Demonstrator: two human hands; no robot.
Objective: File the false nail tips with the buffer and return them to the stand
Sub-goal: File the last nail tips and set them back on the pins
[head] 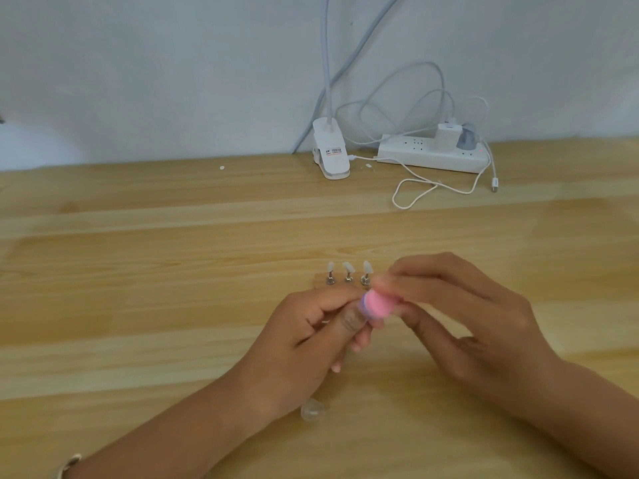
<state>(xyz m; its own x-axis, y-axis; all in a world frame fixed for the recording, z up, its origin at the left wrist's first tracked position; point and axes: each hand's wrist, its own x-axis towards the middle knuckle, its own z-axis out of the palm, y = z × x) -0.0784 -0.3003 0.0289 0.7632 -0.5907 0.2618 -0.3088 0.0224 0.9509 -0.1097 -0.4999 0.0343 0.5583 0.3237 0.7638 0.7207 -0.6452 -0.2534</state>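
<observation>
A pink buffer block (378,304) is pinched in the fingers of my right hand (463,319), blurred by motion. My left hand (311,337) is curled just left of it, thumb and forefinger pinched right against the buffer's end; what they hold is hidden. Behind both hands stands the nail stand (347,280), with three pale false nail tips (348,267) upright on metal pegs. The stand's right part is hidden by my right fingers. A clear loose nail tip (313,410) lies on the wooden table below my left wrist.
At the back of the wooden table (138,271) sit a white clip lamp base (331,154), a white power strip (432,154) with plugs, and a looping white cable (418,193). Small white bits (222,167) lie near the wall.
</observation>
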